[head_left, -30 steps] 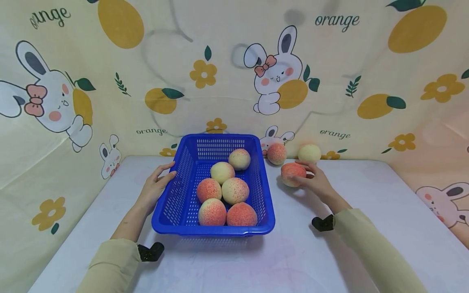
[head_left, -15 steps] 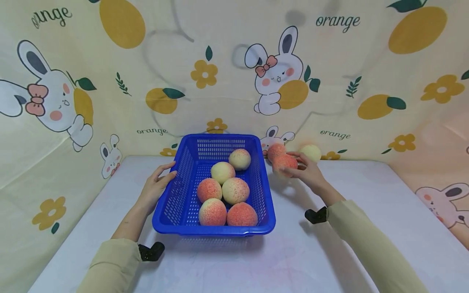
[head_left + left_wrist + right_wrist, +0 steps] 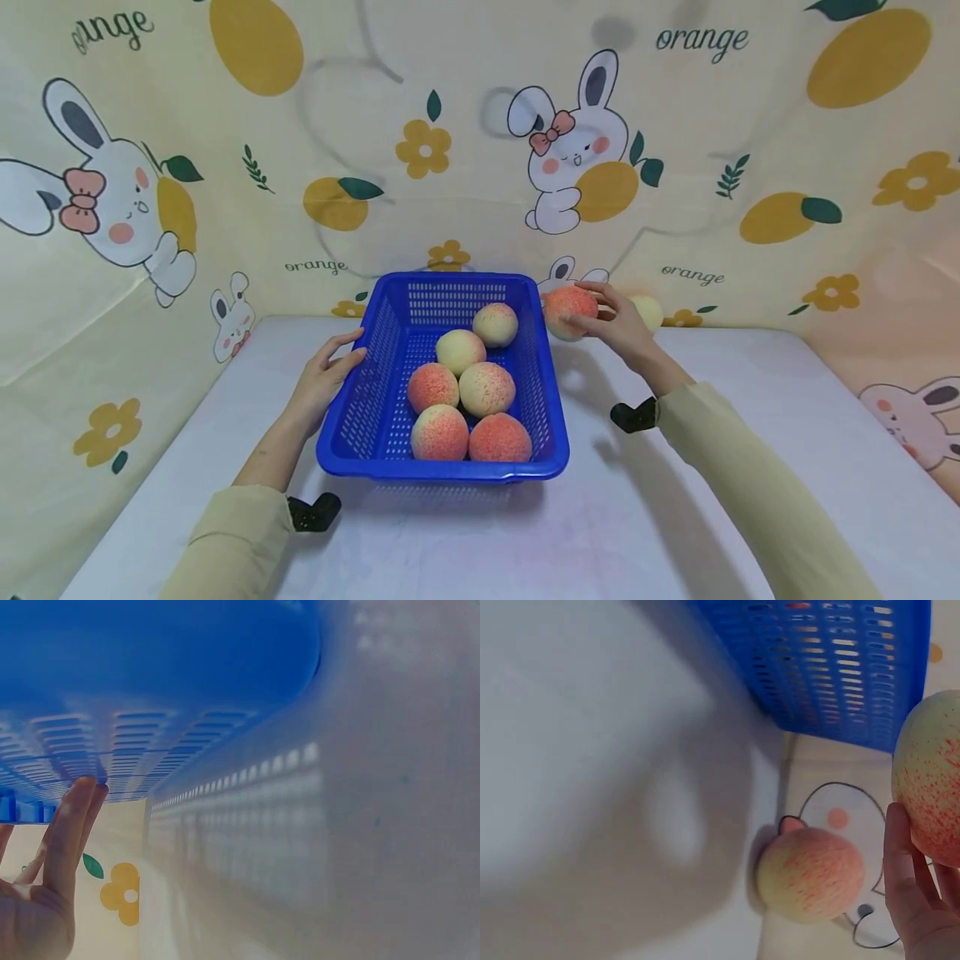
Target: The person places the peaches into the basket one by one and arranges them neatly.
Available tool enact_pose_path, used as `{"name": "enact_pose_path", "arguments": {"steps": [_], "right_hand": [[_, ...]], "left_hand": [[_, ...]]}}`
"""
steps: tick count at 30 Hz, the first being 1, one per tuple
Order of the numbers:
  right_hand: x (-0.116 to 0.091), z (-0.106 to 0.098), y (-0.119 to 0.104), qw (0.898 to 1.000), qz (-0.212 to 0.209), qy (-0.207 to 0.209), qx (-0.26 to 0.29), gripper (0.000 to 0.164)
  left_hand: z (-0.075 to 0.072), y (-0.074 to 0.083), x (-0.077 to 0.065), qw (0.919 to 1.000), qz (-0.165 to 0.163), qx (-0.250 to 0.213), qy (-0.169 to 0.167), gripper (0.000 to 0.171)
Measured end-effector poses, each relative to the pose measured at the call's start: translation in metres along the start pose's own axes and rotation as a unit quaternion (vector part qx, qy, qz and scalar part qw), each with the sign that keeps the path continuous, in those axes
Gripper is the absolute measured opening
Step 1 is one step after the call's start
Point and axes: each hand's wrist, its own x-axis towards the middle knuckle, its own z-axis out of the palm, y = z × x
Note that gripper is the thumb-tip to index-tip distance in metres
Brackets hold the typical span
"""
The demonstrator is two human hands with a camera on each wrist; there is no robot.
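Observation:
A blue perforated plastic basket (image 3: pixel 442 471) stands in the middle, with several peaches (image 3: pixel 487 389) inside, some pale and some reddish. My left hand (image 3: pixel 322 379) is at its left side; in the left wrist view, straight fingers (image 3: pixel 71 825) touch the slotted wall. My right hand (image 3: pixel 618 325) holds a reddish peach (image 3: pixel 572 311) between thumb and fingers, raised off the table beside the basket's right rim. Below it in the right wrist view, a second reddish peach (image 3: pixel 810 874) lies against the backdrop; the held one covers it in the head view.
A pale peach (image 3: pixel 647 313) sits at the table's back edge, partly behind my right hand. The white table (image 3: pixel 450 550) ends at a printed cloth backdrop (image 3: pixel 465 225) with rabbits and oranges. Black wrist-worn pieces (image 3: pixel 315 512) show at both sleeves.
My right hand has lifted the reddish peach and carried it up and left toward the basket's right rim, passing in front of the other reddish peach. The left hand stays at the basket.

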Motion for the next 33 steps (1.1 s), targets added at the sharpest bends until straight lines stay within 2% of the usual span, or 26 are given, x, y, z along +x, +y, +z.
{"name": "enact_pose_path", "arguments": {"steps": [12, 23, 33], "right_hand": [[0.017, 0.005, -0.029, 0.999, -0.034, 0.016, -0.004, 0.066], [0.033, 0.034, -0.051, 0.999, -0.032, 0.030, 0.010, 0.065], [0.048, 0.060, -0.073, 0.998, 0.013, 0.030, 0.049, 0.068]], "left_hand": [[0.000, 0.003, -0.001, 1.0000, -0.001, 0.009, 0.003, 0.055], [0.000, 0.000, -0.002, 1.0000, 0.001, -0.004, -0.001, 0.054], [0.000, 0.002, -0.003, 0.9999, 0.003, -0.011, -0.003, 0.054]]}}
